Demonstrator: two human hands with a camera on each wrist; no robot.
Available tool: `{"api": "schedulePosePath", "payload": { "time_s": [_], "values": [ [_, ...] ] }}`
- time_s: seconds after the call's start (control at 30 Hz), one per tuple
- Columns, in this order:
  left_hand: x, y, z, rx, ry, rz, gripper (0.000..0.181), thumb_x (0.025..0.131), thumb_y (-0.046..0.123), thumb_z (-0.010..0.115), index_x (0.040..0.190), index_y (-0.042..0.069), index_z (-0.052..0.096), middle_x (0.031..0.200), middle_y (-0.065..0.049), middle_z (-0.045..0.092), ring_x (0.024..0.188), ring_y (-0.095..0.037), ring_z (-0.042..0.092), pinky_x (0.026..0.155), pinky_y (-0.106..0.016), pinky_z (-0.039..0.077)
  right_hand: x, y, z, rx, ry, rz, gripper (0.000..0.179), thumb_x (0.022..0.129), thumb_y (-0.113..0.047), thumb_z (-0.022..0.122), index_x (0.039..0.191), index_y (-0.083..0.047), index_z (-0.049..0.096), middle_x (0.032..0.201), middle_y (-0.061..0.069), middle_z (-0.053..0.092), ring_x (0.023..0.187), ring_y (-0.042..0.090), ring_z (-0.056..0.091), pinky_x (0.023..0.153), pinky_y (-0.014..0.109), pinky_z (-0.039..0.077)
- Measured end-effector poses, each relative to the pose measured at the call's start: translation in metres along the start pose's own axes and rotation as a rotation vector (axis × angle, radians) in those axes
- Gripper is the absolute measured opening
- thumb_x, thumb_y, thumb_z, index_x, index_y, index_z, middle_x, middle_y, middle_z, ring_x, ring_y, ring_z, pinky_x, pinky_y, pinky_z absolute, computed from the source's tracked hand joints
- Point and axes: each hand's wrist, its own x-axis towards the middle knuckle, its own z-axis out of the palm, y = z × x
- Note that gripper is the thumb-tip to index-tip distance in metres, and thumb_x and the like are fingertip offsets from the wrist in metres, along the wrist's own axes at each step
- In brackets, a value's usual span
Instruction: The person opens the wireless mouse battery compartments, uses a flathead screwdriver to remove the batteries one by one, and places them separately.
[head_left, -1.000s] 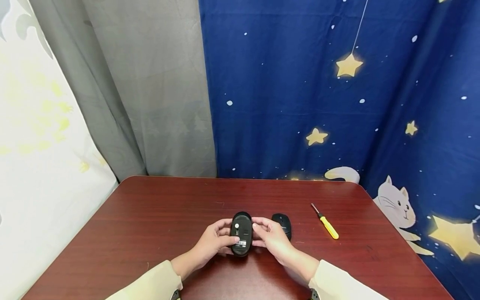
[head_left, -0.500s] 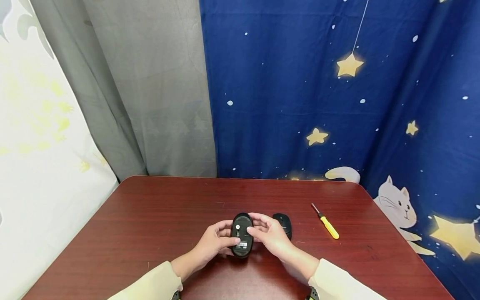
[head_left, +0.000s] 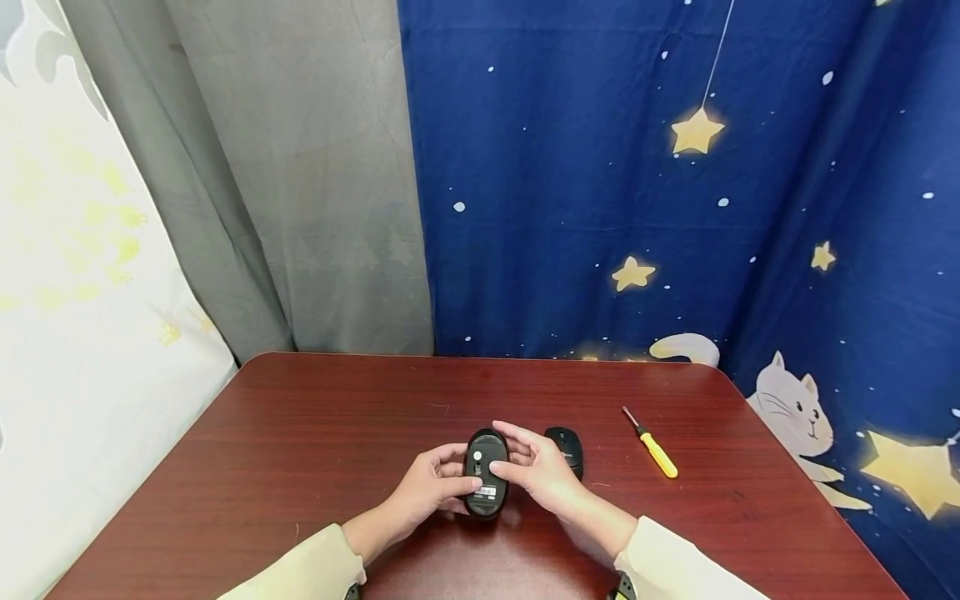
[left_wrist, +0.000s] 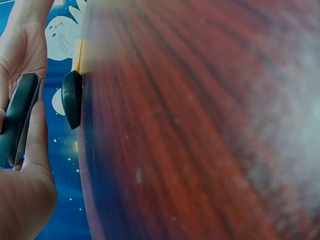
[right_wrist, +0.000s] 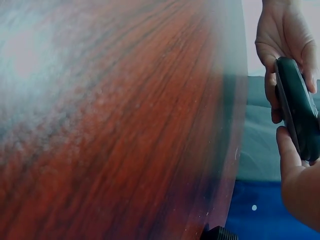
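A black computer mouse (head_left: 484, 475) is held up over the table, its underside with a white label and a round pale sticker turned toward the head camera. My left hand (head_left: 427, 483) grips its left side, thumb lying across the label. On the other side my right hand (head_left: 543, 473) grips it, with the thumb on the underside and the fingers behind the right edge. Both wrist views show the mouse (left_wrist: 21, 117) edge-on between the two hands, apart from the tabletop. A second black mouse (head_left: 566, 450) rests on the table just beyond my right hand.
A screwdriver (head_left: 651, 446) with a yellow handle lies on the right part of the reddish-brown table (head_left: 337, 417). Behind the table's far edge hang a grey curtain (head_left: 322, 208) and a blue starry curtain (head_left: 555, 208); a white cloth (head_left: 90, 375) hangs at the left.
My right thumb has moved from the mouse's right edge onto its underside, and the right fingers have shifted up toward its top end. The mouse has tilted slightly; the left hand keeps its grip.
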Motion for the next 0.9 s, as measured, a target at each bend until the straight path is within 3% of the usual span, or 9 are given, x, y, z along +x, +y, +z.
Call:
{"api": "schedulePosePath", "payload": {
  "time_s": [0.67, 0.9],
  "values": [
    [-0.0036, 0.0032, 0.0022, -0.018, -0.023, -0.019, 0.057, 0.088, 0.005, 0.069, 0.137, -0.010, 0.042, 0.106, -0.021, 0.068, 0.083, -0.025, 0.070, 0.068, -0.041, 0.059, -0.0012, -0.0001, 0.0009, 0.065, -0.014, 0.035, 0.054, 0.091, -0.008, 0.068, 0.141, -0.005, 0.050, 0.124, 0.019, 0.062, 0.107, 0.023, 0.063, 0.077, 0.037, 0.057],
    [-0.0049, 0.0026, 0.0032, -0.013, -0.020, -0.023, 0.057, 0.088, 0.006, 0.069, 0.136, -0.010, 0.043, 0.105, -0.021, 0.068, 0.082, -0.024, 0.069, 0.067, -0.040, 0.059, -0.0027, -0.0013, 0.0028, 0.103, 0.011, 0.053, 0.052, 0.090, -0.009, 0.069, 0.139, -0.002, 0.051, 0.120, 0.021, 0.064, 0.099, 0.022, 0.066, 0.076, 0.039, 0.057]
  ]
}}
